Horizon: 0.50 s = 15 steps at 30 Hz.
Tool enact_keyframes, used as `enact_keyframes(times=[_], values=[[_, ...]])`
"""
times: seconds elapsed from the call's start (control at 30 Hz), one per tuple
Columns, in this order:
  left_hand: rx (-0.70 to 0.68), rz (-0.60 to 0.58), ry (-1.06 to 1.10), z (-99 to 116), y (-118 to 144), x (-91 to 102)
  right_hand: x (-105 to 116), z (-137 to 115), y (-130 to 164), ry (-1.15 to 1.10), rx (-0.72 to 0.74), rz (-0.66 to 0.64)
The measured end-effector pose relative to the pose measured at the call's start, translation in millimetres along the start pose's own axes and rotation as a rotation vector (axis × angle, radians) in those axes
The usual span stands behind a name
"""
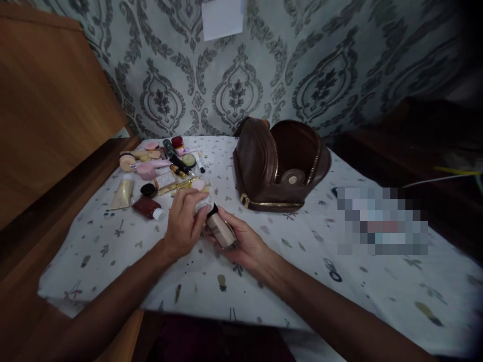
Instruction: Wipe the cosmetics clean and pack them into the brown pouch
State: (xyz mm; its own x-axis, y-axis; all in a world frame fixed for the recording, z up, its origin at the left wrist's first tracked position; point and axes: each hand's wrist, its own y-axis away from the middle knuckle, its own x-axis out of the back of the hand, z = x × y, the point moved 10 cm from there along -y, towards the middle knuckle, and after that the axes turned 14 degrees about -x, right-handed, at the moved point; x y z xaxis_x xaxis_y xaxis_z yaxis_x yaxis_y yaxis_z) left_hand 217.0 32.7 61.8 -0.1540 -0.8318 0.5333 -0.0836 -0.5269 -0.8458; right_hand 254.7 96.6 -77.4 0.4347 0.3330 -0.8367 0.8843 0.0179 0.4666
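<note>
A glass bottle of beige liquid foundation (222,231) with a black cap lies tilted in my right hand (247,241), whose fingers wrap round it. My left hand (184,223) is closed on a crumpled white tissue (205,202) and presses it near the black cap. Just beyond my left hand lie a round pink compact (198,185) and a dark red bottle (147,207) with a white cap. An opened brown makeup bag (256,161) with a gold zipper stands past my right hand, its dark inside facing me.
Several cosmetics, among them a cream tube (124,193), a pink bottle (146,170) and a glittery palette (166,180), are spread at the back left of the table (124,266). A wooden panel (53,100) rises at left. A blurred-out flat item (383,221) lies at right.
</note>
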Motion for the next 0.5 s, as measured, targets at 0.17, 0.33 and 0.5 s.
enact_keyframes(times=[0.17,0.33,0.5], values=[[0.070,-0.009,0.060,-7.3,5.1,-5.7,3.3,-3.4,-1.9,-0.062,0.018,0.035],[-0.143,-0.114,0.125,34.7,4.2,-21.8,3.5,-15.9,-3.2,-0.162,0.053,-0.049],[-0.377,-0.149,0.188,78.5,6.2,-28.9,4.6,-16.9,-3.4,-0.053,-0.012,-0.090]])
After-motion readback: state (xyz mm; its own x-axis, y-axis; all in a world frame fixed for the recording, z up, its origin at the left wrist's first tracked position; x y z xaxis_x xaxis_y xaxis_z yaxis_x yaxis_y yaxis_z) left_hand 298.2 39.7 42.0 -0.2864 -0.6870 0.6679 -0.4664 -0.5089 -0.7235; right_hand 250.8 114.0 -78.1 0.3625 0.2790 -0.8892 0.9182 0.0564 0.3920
